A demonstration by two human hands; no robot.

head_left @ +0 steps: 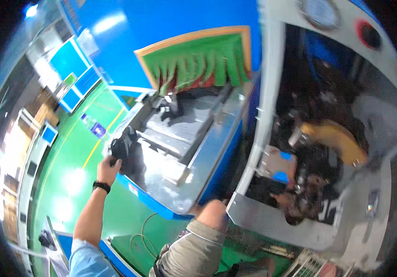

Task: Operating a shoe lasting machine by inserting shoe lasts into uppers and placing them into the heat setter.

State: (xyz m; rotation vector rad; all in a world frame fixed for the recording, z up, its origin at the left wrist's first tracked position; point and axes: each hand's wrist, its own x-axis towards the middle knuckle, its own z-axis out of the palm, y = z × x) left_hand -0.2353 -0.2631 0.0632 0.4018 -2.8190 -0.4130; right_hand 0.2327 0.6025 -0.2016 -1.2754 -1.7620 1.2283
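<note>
My left hand (109, 169), with a dark watch on its wrist, reaches to the left end of the blue and grey machine bed (226, 134). Its fingers curl against the lower edge of a black object with a pale mark (123, 144), blurred, its kind unclear. A dark shadow falls on the metal beside it. Farther along the bed's channel lies another black piece (171, 108), just before a green strip curtain (194, 62) in a yellow frame. I cannot make out my right hand anywhere in the picture.
A clear plastic bottle (94, 127) with a purple label stands beyond my left hand. On the right, an open machine cabinet (277, 221) holds dark parts and a curved yellow piece (337, 138). My bent knee (212, 214) is close to the bed's near corner. A thin hose (143, 240) loops below.
</note>
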